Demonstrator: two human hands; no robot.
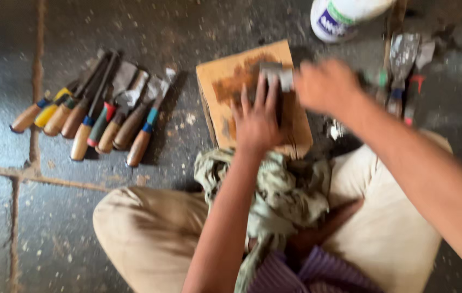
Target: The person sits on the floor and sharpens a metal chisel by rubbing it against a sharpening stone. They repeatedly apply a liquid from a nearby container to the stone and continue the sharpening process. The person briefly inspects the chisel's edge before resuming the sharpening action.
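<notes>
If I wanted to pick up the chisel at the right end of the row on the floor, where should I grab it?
Grab that chisel by its brown wooden handle, the end nearest the person's knee. Come from that lower side: the handle is rounded and thick, and the metal blade points away, up toward the wooden block. Its right side is open floor, so fingers fit there.

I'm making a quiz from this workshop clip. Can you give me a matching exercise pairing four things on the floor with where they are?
Things:
1. Row of wooden-handled chisels
2. White plastic tub
3. Square wooden block
4. Crumpled greenish cloth

Places:
A. on the person's lap
B. under the left hand
C. top edge, right of centre
D. left, on the dark floor

Pairs: 1-D, 2-C, 3-B, 4-A
</notes>
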